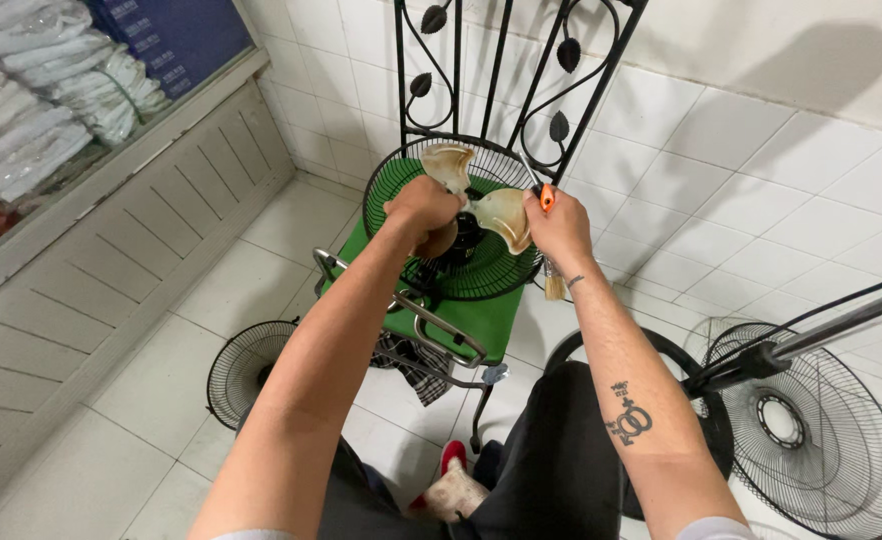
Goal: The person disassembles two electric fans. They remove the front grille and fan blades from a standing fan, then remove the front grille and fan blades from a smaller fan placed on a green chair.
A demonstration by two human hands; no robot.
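While the left hand (423,208) grips a translucent fan blade (491,205), the right hand (559,228) clenches an orange-handled brush (549,240). Both sit over a green fan guard (451,225).

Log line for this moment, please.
left hand: grip on fan blade | right hand: holds brush, on blade | fan: on green chair, front grille off

The floor (211,290) is pale square tile, and the wall (761,50) behind the black iron chair back (506,70) carries the same tile low down, plain above — a soft shadow falls there. Left of the chair runs a panelled counter front (81,290), with stacked white bundles (41,100) on top, possibly wrapped goods. Spare wire fan guards (806,430) lie right of it — another (246,370) lower left.
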